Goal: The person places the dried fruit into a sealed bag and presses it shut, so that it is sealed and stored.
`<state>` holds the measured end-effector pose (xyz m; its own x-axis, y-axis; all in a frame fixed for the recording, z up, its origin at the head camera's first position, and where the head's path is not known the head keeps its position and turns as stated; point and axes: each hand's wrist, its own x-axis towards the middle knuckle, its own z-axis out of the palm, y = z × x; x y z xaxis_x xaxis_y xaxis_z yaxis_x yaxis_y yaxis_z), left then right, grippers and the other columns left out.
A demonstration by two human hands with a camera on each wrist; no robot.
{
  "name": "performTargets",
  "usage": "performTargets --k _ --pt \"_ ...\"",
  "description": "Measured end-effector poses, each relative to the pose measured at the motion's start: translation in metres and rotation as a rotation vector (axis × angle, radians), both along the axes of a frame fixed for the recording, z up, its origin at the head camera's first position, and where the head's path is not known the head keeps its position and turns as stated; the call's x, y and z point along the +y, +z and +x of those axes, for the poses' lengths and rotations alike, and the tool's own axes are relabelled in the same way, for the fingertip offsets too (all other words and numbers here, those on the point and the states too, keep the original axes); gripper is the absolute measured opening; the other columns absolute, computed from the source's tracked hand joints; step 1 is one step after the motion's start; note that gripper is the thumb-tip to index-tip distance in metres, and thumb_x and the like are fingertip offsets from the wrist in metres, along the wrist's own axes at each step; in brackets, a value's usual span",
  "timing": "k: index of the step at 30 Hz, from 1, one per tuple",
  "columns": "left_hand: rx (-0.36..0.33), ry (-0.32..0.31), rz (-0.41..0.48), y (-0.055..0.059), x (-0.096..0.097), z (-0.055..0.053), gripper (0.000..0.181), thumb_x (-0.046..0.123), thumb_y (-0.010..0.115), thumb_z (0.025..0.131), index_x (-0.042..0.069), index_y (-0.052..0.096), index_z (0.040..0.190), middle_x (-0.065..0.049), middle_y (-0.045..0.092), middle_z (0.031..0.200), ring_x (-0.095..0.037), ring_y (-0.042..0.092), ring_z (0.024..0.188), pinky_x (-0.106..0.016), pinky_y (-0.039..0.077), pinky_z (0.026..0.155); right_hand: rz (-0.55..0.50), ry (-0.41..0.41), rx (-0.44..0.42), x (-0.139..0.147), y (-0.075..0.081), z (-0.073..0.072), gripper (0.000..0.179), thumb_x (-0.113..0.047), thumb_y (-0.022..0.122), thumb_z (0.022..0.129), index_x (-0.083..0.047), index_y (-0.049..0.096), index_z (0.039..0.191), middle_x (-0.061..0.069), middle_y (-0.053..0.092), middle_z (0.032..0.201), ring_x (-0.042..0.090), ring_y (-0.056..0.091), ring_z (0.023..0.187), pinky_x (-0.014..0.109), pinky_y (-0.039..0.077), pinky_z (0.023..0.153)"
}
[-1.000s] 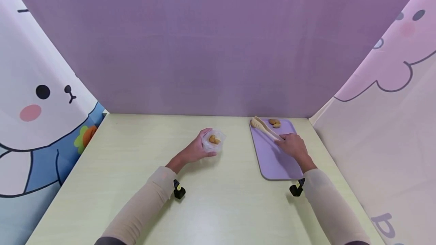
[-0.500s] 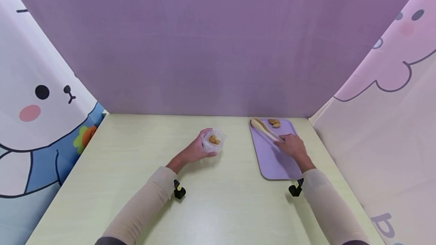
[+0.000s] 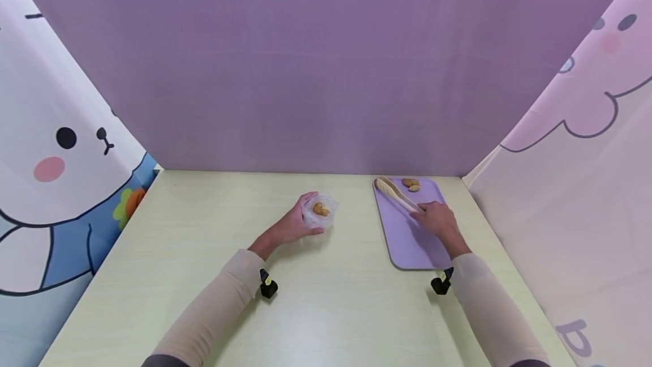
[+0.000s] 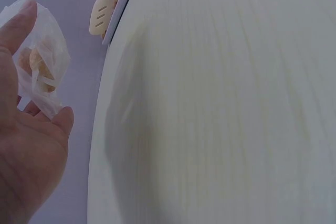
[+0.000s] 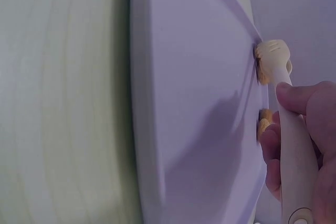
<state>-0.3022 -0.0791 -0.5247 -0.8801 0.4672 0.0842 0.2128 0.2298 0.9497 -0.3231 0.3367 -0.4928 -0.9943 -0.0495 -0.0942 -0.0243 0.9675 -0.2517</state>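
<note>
My left hand (image 3: pixel 292 225) holds a thin, clear plastic bag (image 3: pixel 309 222), thumb and fingers curved round its sides and its mouth facing up. Several small brown nut-like pieces (image 4: pixel 41 69) lie inside it. On the right, my right hand (image 3: pixel 439 221) grips cream slotted tongs (image 3: pixel 402 198) by the handle, thumb on top. The tongs' head is at the far left corner of the purple tray (image 3: pixel 407 248). A brown piece (image 5: pixel 262 74) shows right at the tongs' head, partly hidden by it. More brown pieces (image 3: pixel 414 188) lie together at the tray's far edge.
A pale wood-grain table (image 3: pixel 316 310) carries the tray at its far right. Behind the table's back edge rises a purple panel (image 3: pixel 305 72). Cartoon-printed cloths hang at the left (image 3: pixel 66 186) and right (image 3: pixel 586 197) sides.
</note>
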Motion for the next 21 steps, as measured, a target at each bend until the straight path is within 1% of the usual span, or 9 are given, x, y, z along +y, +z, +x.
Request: performTargets --k 3,8,10,11,17,21 --pt "-0.006 -0.004 0.0 0.0 0.0 0.0 0.099 0.01 0.084 0.084 0.012 0.019 0.159 -0.018 0.033 0.158 -0.033 0.044 0.134 -0.049 0.038 0.113 0.006 -0.01 0.008 0.0 0.0 0.001 0.053 -0.044 0.059 0.099 -0.009 0.062 0.139 0.009 0.066 0.08 0.027 0.057 0.075 0.032 0.04 0.059" --pt "-0.022 -0.01 0.011 0.001 0.0 0.0 0.099 0.011 0.084 0.084 0.013 0.019 0.159 -0.017 0.033 0.158 -0.033 0.044 0.134 -0.049 0.038 0.113 0.008 -0.014 0.041 0.0 0.004 0.006 0.05 -0.042 0.059 0.098 -0.011 0.064 0.137 0.016 0.072 0.095 0.031 0.059 0.08 0.034 0.041 0.06" --pt "-0.014 -0.01 0.012 0.001 0.0 0.0 0.099 0.011 0.084 0.084 0.012 0.019 0.159 -0.018 0.033 0.158 -0.033 0.044 0.135 -0.05 0.037 0.114 0.003 -0.013 0.051 0.0 0.005 0.008 0.049 -0.042 0.059 0.098 -0.012 0.065 0.136 0.016 0.072 0.095 0.031 0.059 0.08 0.034 0.041 0.06" --pt "-0.009 -0.008 0.01 0.001 0.0 0.0 0.099 0.011 0.084 0.084 0.011 0.019 0.159 -0.018 0.033 0.158 -0.033 0.044 0.135 -0.049 0.038 0.114 0.0 -0.011 0.054 0.001 0.006 0.009 0.048 -0.042 0.059 0.098 -0.012 0.065 0.136 0.015 0.072 0.094 0.031 0.059 0.079 0.034 0.041 0.06" --pt "0.001 -0.001 0.006 0.0 -0.001 0.0 0.099 0.009 0.084 0.083 0.01 0.02 0.158 -0.018 0.033 0.159 -0.033 0.044 0.136 -0.05 0.037 0.114 -0.017 0.001 0.073 0.005 0.007 0.014 0.046 -0.041 0.06 0.098 -0.012 0.068 0.133 0.005 0.065 0.072 0.029 0.058 0.076 0.034 0.04 0.06" --pt "-0.003 0.002 0.002 -0.002 -0.001 0.0 0.099 0.01 0.085 0.083 0.01 0.02 0.159 -0.018 0.033 0.16 -0.034 0.043 0.137 -0.051 0.036 0.115 -0.036 0.0 0.07 0.006 0.009 0.017 0.048 -0.041 0.06 0.098 -0.01 0.066 0.135 0.003 0.063 0.069 0.028 0.058 0.076 0.033 0.039 0.061"
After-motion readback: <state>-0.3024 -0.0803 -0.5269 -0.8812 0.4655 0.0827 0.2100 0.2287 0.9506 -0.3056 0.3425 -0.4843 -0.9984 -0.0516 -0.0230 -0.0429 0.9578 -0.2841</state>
